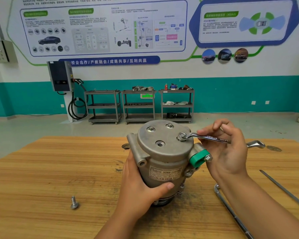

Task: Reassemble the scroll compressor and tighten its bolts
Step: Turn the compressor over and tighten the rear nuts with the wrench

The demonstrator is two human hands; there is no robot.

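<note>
The grey scroll compressor [162,157] stands upright on the wooden table [50,169], round cover on top. My left hand [136,185] grips its body from the left, thumb across the front below the label. My right hand [226,149] holds a silver combination wrench [212,138] whose ring end sits over the right cover bolt [182,135]. Two more bolts [150,128] sit in the cover's far side. One cover hole [160,144] near the front has no bolt in it. A green cap [198,158] sticks out on the right.
A loose bolt [74,203] stands head-down on the table at the near left. A long metal bar [231,211] and a thin rod [285,188] lie at the right. Beyond the table's far edge, three grey carts [139,105] line the wall.
</note>
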